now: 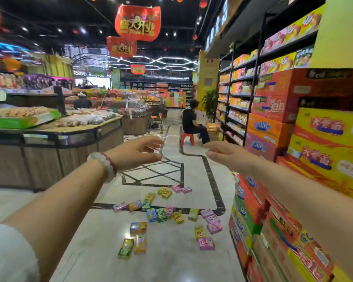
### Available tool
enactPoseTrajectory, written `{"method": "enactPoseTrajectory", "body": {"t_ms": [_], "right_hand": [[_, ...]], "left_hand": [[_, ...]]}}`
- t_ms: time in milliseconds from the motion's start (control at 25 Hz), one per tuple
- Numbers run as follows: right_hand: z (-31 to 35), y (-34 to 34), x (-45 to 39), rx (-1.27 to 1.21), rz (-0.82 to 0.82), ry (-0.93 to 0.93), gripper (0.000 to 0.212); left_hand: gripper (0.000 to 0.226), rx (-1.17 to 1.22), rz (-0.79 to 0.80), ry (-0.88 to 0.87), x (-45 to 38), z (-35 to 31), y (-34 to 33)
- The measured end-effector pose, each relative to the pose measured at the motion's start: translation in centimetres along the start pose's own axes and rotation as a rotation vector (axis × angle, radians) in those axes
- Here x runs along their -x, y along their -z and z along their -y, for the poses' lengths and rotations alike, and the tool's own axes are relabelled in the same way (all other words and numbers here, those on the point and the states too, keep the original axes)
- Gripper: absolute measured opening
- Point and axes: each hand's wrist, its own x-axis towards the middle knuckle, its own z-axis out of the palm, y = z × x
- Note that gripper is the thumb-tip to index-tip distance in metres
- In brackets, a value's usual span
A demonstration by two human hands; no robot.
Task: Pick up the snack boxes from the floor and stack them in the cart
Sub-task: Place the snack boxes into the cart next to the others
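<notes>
My left hand (pixel 135 153) and right hand (pixel 228 157) are both loose and empty. The snack boxes (pixel 163 214) lie scattered on the floor (pixel 171 261) at six o'clock. No cart in sight. I should crouch and gather neighbouring boxes together.
</notes>
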Motion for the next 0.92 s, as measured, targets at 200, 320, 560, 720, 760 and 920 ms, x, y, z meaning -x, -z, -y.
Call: {"method": "enactPoseTrajectory", "body": {"t_ms": [200, 320, 560, 720, 760, 920], "right_hand": [[-2.1, -6.2, -8.9, -0.058, 0.132, 0.06, 0.039], [-3.8, -10.8, -15.0, -0.081, 0.195, 0.047, 0.038], [-6.2, -18.5, -27.9, -0.196, 0.255, -0.011, 0.035], [-8.4, -22.2, -36.1, -0.28, 0.261, -0.05, 0.035], [-9.3, -23.2, -38.2, -0.29, 0.269, -0.056, 0.034], [-13.3, -27.7, -46.0, -0.289, 0.339, -0.067, 0.036]], "left_hand": [[0.049, 0.0, 0.0, 0.188, -1.9, 7.5, -1.2], [0.05, 0.005, 0.021, 0.259, -4.7, 12.8, -1.8], [0.049, -0.029, 0.078, 0.326, -12.9, 24.9, -1.3], [0.048, 0.006, 0.09, 0.369, -18.3, 31.5, -1.0], [0.048, 0.019, 0.108, 0.381, -19.8, 33.4, -1.4], [0.049, 0.069, 0.155, 0.427, -25.2, 41.1, -4.2]]}}
